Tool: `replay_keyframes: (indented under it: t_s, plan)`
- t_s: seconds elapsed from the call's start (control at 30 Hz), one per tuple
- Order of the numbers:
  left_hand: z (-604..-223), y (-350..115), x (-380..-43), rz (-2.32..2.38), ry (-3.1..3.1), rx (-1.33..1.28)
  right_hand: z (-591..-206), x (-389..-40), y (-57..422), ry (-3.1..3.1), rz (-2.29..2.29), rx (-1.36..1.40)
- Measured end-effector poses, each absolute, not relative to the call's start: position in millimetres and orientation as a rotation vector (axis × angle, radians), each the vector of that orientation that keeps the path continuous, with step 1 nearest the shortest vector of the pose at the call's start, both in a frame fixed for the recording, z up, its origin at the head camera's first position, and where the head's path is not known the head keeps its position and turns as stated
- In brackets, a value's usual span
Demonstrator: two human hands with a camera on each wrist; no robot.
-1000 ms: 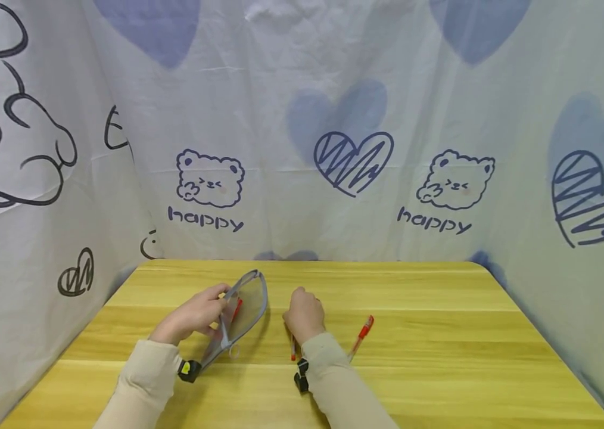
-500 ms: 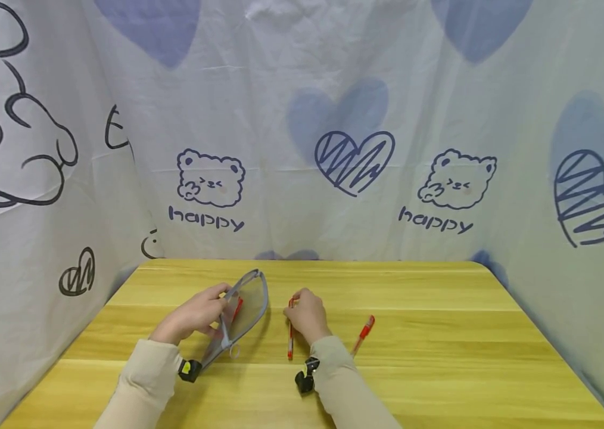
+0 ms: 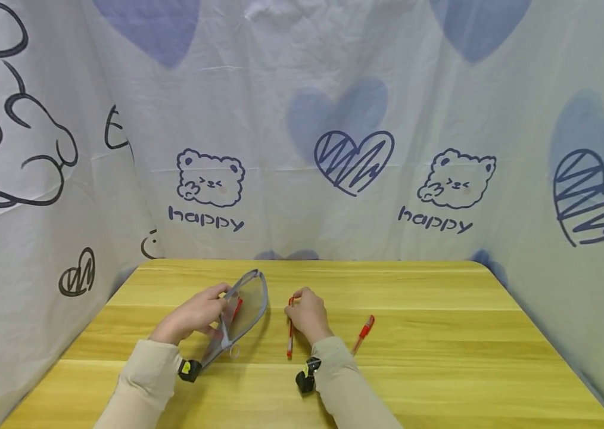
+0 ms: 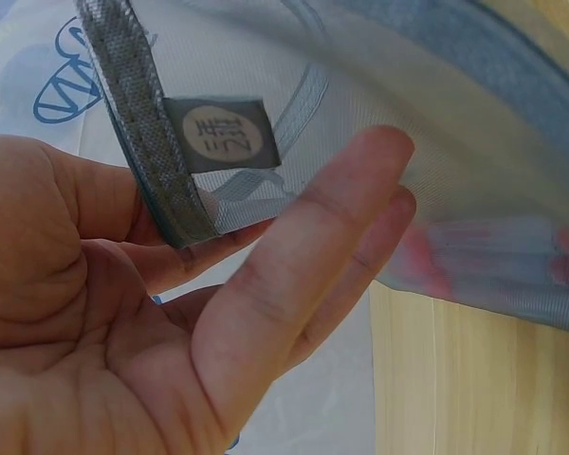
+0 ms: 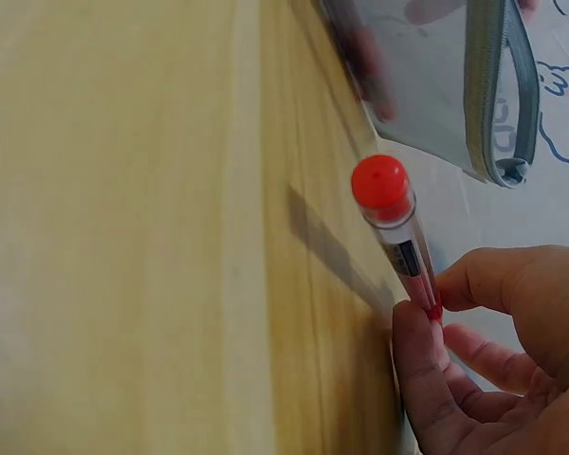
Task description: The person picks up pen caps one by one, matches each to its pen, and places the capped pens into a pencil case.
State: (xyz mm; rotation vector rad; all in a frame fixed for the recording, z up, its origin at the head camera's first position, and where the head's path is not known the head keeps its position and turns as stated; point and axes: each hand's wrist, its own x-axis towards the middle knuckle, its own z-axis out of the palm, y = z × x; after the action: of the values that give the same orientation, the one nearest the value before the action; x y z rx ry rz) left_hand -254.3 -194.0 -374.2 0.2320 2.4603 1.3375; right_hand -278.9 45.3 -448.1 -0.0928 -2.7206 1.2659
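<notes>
My left hand (image 3: 192, 316) holds a grey see-through mesh zip pouch (image 3: 254, 304) tilted up above the table, its mouth spread apart. Red pens (image 4: 431, 261) show through the mesh low in the pouch in the left wrist view; how many is unclear. Between thumb and fingers, my right hand (image 3: 307, 314) pinches a red pen (image 3: 290, 341), to the right of the pouch and apart from it. The right wrist view has this pen's red end (image 5: 381, 185) pointing up at the camera. A second red capped pen (image 3: 365, 330) lies right of that hand, partly hidden behind the sleeve.
A yellow wood-grain table (image 3: 441, 357) spreads under both hands. White cloth (image 3: 280, 208) printed with hearts and bears hangs at the back and both sides. Each wrist carries a small black camera (image 3: 189, 370).
My right hand has turned a little, and the pen it pinches, mostly covered a second ago, now shows along its length. The left hand and pouch stay in place.
</notes>
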Motion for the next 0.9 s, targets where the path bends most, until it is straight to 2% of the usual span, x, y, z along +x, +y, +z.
replay_keyframes:
  t_s: [0.33, 0.63, 0.9]
  plan:
    - [-374, -194, -254, 1.335, 2.461, 0.234, -452, -283, 46, -2.724, 1.318, -0.09]
    - [-374, -194, -253, 1.332, 2.465, 0.246, -459, -289, 49, -2.366, 2.075, -0.116]
    - [-374, -194, -254, 1.333, 2.463, 0.25, -455, -288, 50, -2.235, 2.262, -0.127]
